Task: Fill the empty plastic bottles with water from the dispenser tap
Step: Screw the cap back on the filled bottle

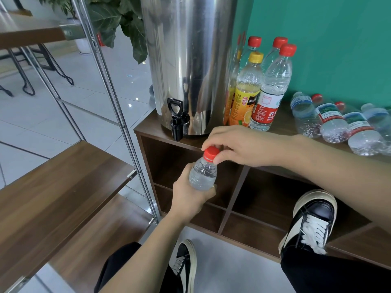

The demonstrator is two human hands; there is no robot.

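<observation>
At the centre of the frame we see the fingertips of the right hand pinched around the red cap of a small clear bottle, thumb below the cap and index finger curled over its top. The left hand rises from the lower middle and wraps the bottle's lower body, fingers curled round it so that only the shoulder and neck show; the bottle tilts slightly to the right. Both hands are in front of a dark wooden cabinet with open compartments. On the cabinet top, above the hands, stands a steel dispenser with its black tap overhanging the front edge, well apart from the held bottle. Just right of the dispenser we note a cluster of upright bottles, most with red caps and one orange-labelled with a yellow cap. Toward the right edge several clear bottles lying on their sides rest against a teal wall. A metal-framed shelf unit with wooden boards fills the left of the frame, a leafy plant stands at upper centre, and two black-and-white shoes appear at the bottom.
</observation>
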